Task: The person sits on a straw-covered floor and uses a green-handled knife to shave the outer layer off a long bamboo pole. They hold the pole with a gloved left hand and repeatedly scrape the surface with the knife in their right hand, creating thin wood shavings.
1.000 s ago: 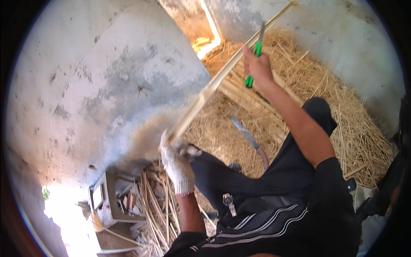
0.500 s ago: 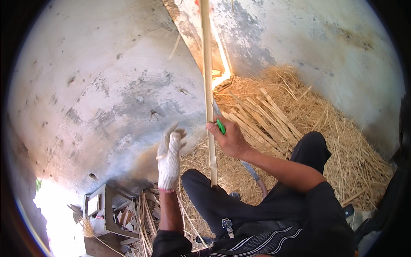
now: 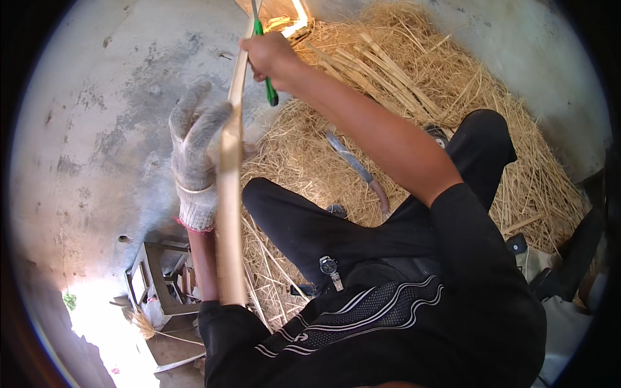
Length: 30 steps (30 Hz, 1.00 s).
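Observation:
A long pale bamboo strip (image 3: 231, 194) stands slanted in front of me, its near end close to my left sleeve. My right hand (image 3: 275, 58) is closed high on the strip and also grips a green-handled knife (image 3: 270, 90), whose blade points up and away. My left hand (image 3: 197, 145), in a white knitted glove with a red cuff, is held up just left of the strip. Its fingers are apart and somewhat blurred. Part of the glove lies behind the strip, so whether it touches the strip is unclear.
Straw-like shavings (image 3: 310, 155) cover the floor, with a bundle of split strips (image 3: 388, 74) on top. A long blade with a brown handle (image 3: 352, 158) lies by my legs. Grey walls (image 3: 110, 129) rise around. A grey box-like frame (image 3: 162, 284) holds scraps. A watch (image 3: 328, 266) rests on my lap.
My right hand has moved up and left with the knife and strip. The strip has swung left, its near end away from my knee. My left hand has shifted left with fingers spreading.

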Each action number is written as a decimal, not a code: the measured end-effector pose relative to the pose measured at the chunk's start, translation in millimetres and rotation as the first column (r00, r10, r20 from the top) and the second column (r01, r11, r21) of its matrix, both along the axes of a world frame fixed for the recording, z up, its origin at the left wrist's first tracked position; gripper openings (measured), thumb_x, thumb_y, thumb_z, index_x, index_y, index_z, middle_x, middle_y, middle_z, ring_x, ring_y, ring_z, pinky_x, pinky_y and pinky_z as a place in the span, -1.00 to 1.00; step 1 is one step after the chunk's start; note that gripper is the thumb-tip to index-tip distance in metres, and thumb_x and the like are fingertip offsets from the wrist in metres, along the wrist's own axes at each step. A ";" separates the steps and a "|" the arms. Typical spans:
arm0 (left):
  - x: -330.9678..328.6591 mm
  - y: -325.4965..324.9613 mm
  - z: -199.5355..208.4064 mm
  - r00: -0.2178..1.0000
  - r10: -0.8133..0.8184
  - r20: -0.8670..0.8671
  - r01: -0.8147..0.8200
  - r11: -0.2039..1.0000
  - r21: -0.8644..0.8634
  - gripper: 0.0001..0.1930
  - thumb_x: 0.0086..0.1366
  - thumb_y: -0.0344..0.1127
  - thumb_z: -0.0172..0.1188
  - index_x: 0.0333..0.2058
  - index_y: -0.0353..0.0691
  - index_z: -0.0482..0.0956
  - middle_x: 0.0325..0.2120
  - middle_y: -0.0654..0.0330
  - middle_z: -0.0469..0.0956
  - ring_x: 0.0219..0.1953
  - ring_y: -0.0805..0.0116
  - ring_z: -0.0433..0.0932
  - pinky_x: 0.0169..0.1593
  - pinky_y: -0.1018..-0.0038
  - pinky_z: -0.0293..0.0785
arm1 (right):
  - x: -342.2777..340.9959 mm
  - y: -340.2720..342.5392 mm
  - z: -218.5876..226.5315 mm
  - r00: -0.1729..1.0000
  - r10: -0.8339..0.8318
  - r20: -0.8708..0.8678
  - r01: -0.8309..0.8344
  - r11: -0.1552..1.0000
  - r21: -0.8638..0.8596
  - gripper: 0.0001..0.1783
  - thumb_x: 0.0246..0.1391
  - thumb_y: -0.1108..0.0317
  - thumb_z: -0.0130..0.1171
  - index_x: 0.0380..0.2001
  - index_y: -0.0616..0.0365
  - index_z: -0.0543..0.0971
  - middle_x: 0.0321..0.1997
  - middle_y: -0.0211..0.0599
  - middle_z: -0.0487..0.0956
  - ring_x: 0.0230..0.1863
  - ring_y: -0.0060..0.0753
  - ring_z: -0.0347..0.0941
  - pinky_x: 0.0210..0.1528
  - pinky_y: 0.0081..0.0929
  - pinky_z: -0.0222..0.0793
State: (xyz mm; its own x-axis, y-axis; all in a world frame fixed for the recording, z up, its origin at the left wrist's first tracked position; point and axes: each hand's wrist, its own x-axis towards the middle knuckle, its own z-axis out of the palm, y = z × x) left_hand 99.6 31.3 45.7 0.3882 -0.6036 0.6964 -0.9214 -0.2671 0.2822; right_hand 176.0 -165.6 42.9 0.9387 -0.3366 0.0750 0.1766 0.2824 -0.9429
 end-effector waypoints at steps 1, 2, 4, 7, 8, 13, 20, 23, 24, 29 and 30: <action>5.5 3.2 -2.3 0.998 -0.034 -0.058 0.031 0.998 -0.047 -0.57 0.13 -0.39 0.37 0.01 -0.11 0.56 0.06 -0.05 0.46 -0.12 0.22 0.61 -0.15 0.41 0.63 | 4.7 2.2 -13.9 0.993 0.111 -0.027 -0.110 0.993 0.052 -0.62 0.29 0.19 0.03 -0.56 0.18 0.39 -0.77 -0.44 0.22 -0.77 -0.52 0.12 -0.63 -0.42 0.16; 12.4 3.8 -6.3 0.990 -0.081 -0.114 0.069 0.993 -0.101 -0.68 0.21 -0.36 0.32 -0.04 -0.16 0.59 -0.01 -0.03 0.51 -0.20 0.28 0.63 -0.19 0.44 0.63 | 9.4 3.4 -31.8 0.975 0.217 -0.048 -0.211 0.972 0.106 -0.62 0.29 0.19 0.03 -0.56 0.18 0.39 -0.77 -0.45 0.21 -0.78 -0.52 0.09 -0.64 -0.41 0.16; 20.3 -10.6 -12.5 0.980 -0.123 -0.153 0.082 0.964 -0.252 -0.81 0.30 -0.36 0.25 -0.14 -0.25 0.62 -0.17 0.03 0.60 -0.31 0.39 0.63 -0.28 0.53 0.62 | 14.3 4.2 -77.5 0.921 0.382 -0.083 -0.368 0.919 0.145 -0.60 0.30 0.14 0.01 -0.55 0.19 0.41 -0.79 -0.49 0.20 -0.80 -0.52 0.10 -0.63 -0.40 0.21; 27.7 -14.3 -8.9 0.954 0.076 -0.289 -0.165 0.940 -0.297 -0.77 0.36 -0.32 0.19 -0.13 -0.35 0.61 -0.25 0.11 0.64 -0.39 0.48 0.61 -0.30 0.53 0.61 | 4.6 1.2 -179.5 0.920 0.237 -0.311 -0.356 0.837 -0.416 -0.47 0.29 0.02 -0.04 -0.61 0.22 0.49 -0.80 -0.41 0.32 -0.80 -0.37 0.27 -0.54 -0.31 0.39; 41.4 -19.6 -10.2 0.944 0.060 -0.325 -0.161 0.942 -0.295 -0.75 0.37 -0.31 0.17 -0.11 -0.36 0.60 -0.24 0.11 0.64 -0.39 0.47 0.61 -0.29 0.51 0.61 | 5.0 -16.0 -236.4 0.901 0.156 -0.404 -0.413 0.592 -0.692 -0.44 0.23 0.06 -0.06 -0.67 0.27 0.56 -0.71 -0.12 0.50 -0.70 -0.17 0.47 -0.41 -0.18 0.49; 70.3 -14.7 -19.9 0.900 0.078 -0.428 -0.237 0.913 -0.331 -0.71 0.41 -0.27 0.12 -0.06 -0.38 0.58 -0.23 0.09 0.64 -0.41 0.45 0.62 -0.23 0.48 0.61 | -58.7 -17.5 -361.6 0.438 0.133 -0.889 -0.895 0.157 -0.418 -0.65 -0.02 0.13 0.24 -0.44 0.25 0.68 -0.38 -0.09 0.67 -0.33 -0.17 0.64 -0.30 -0.19 0.49; 101.4 -34.5 4.7 0.932 0.092 -0.351 -0.232 0.895 -0.380 -0.73 0.42 -0.27 0.10 -0.07 -0.36 0.58 -0.22 0.05 0.64 -0.46 0.48 0.58 -0.33 0.51 0.60 | -101.2 -59.9 -486.4 0.350 -0.357 -0.866 -0.563 0.658 -0.499 -0.62 0.19 0.15 0.06 -0.08 0.15 0.65 0.00 -0.07 0.63 0.04 -0.01 0.58 -0.02 -0.04 0.52; 117.6 -34.6 17.2 0.953 0.067 -0.296 -0.192 0.889 -0.417 -0.74 0.42 -0.27 0.11 -0.08 -0.35 0.58 -0.26 0.07 0.66 -0.51 0.49 0.57 -0.38 0.54 0.59 | -135.8 -62.3 -503.3 0.483 -0.397 -0.780 -0.570 0.534 -0.625 -0.61 0.02 0.19 0.18 -0.12 0.20 0.61 -0.10 0.01 0.63 -0.02 0.00 0.59 -0.05 -0.12 0.54; 124.1 -37.1 21.6 0.956 0.035 -0.291 -0.167 0.882 -0.442 -0.74 0.42 -0.27 0.11 -0.08 -0.35 0.58 -0.26 0.07 0.66 -0.52 0.50 0.57 -0.39 0.55 0.58 | -145.1 -63.6 -512.3 0.526 -0.399 -0.751 -0.554 0.509 -0.658 -0.58 -0.03 0.18 0.22 -0.12 0.21 0.60 -0.12 0.03 0.63 -0.03 0.01 0.59 -0.05 -0.13 0.54; 152.7 -51.8 18.3 0.943 -0.003 -0.334 -0.145 0.896 -0.419 -0.75 0.41 -0.27 0.13 -0.11 -0.33 0.61 -0.30 0.11 0.68 -0.52 0.51 0.57 -0.43 0.61 0.55 | -135.1 -53.5 -496.4 0.603 -0.283 -0.746 -0.599 0.458 -0.657 -0.32 -0.22 -0.02 0.35 -0.08 0.27 0.55 -0.08 0.08 0.60 -0.03 0.11 0.57 0.00 -0.10 0.51; 160.7 -51.2 14.3 0.933 0.041 -0.356 -0.186 0.905 -0.383 -0.73 0.40 -0.23 0.15 -0.13 -0.33 0.62 -0.31 0.15 0.68 -0.51 0.53 0.56 -0.42 0.61 0.55 | -136.1 -50.8 -490.6 0.623 -0.259 -0.738 -0.551 0.524 -0.649 -0.32 -0.22 -0.01 0.34 -0.09 0.29 0.55 -0.08 0.10 0.60 -0.03 0.14 0.56 0.00 -0.10 0.51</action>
